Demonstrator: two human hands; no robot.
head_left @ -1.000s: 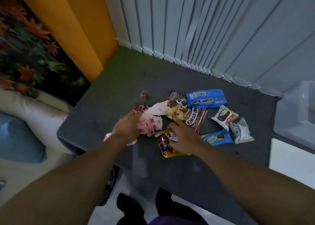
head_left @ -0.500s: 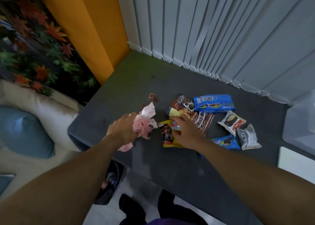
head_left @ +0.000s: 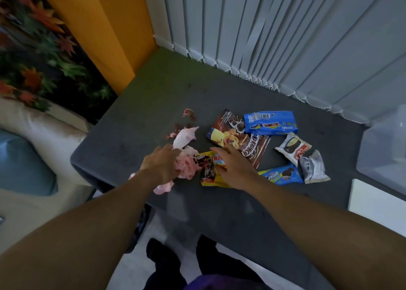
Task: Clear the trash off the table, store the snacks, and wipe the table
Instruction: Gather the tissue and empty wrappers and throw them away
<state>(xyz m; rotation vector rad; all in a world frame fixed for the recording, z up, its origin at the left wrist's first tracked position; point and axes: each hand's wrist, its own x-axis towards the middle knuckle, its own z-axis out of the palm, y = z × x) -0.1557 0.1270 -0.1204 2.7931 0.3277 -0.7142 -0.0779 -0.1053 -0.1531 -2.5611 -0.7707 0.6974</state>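
The left hand point(head_left: 161, 165) has its fingers curled round a crumpled wad of pink tissue point(head_left: 186, 167), which bulges out past the knuckles, with a paler strip rising behind it and a tail hanging over the near table edge. Just beside it, the right hand point(head_left: 236, 167) lies flat with its fingers straight and slightly spread, resting on a creased yellow snack wrapper point(head_left: 209, 178); its fingertips reach the near edge of a brown Koko Krunch packet point(head_left: 252, 147). Beyond that packet, overlapping its far corner, lies a blue biscuit pack point(head_left: 270, 122). Right of the right hand are a blue Cream-O packet point(head_left: 282, 175), a white choco-pie packet point(head_left: 293, 148) and, touching it, a crumpled silver wrapper point(head_left: 313, 168). Small reddish scraps point(head_left: 189, 115) are scattered behind the tissue. All of it sits on a dark grey table point(head_left: 153, 100), backed by pale vertical blinds point(head_left: 285, 37) and an orange wall panel point(head_left: 105, 26). A clear plastic container point(head_left: 384, 153) stands at the table's right end; a cream sofa with a blue cushion point(head_left: 22, 164) is on the left.
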